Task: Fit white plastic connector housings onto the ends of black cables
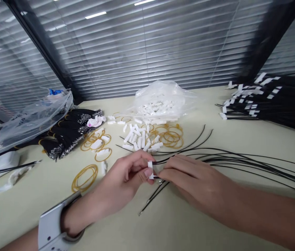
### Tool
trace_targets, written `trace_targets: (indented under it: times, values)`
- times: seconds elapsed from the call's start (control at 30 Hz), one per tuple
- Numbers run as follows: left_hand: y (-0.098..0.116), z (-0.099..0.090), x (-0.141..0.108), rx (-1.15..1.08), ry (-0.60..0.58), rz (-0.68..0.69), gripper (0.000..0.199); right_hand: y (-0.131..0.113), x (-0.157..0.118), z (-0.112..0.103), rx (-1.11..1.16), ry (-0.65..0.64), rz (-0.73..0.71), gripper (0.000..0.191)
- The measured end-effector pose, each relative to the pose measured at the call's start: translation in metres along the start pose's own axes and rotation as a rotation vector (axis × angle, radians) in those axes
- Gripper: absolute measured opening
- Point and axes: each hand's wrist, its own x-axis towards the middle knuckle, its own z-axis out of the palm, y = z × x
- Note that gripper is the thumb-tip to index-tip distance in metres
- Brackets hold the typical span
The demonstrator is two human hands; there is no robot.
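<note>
Between the thumb and fingers of my left hand (126, 177) is a small white connector housing (150, 170), held upright. My right hand (197, 179) is closed just to the right of it, fingers pinched round thin black wires (231, 158). Some wires run from the housing's right side into the right hand. Two loose wire ends with metal terminals (147, 202) stick out below the hands, toward the lower left. The right fingertips and the exact wire they grip are partly hidden. Behind my hands lies a loose pile of white housings (139, 137).
A clear plastic bag (160, 101) of white parts stands at the back. Yellow rubber bands (84, 177) lie left and centre. Bundled black wires with metal ends (66, 139) sit at left under plastic. Finished-looking black cables with white connectors (267, 101) are stacked at right, before window blinds (147, 45).
</note>
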Motion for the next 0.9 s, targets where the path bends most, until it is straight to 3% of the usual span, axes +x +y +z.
trace_targets:
  times: [0.2, 0.53, 0.73, 0.9]
  values:
    - [0.002, -0.001, 0.000, -0.025, -0.004, 0.005, 0.017, -0.002, 0.001, -0.003, -0.004, 0.085, -0.053, 0.023]
    - [0.004, 0.004, -0.001, -0.085, -0.012, -0.028, 0.018, -0.003, 0.003, -0.001, -0.032, 0.044, -0.066, 0.020]
    - [0.008, 0.006, -0.001, -0.078, -0.006, -0.045, 0.019, -0.004, 0.003, 0.003, 0.153, -0.037, 0.055, 0.014]
    - [0.012, 0.002, 0.001, -0.040, 0.019, -0.019, 0.027, -0.001, 0.012, -0.008, 0.129, -0.035, 0.108, 0.012]
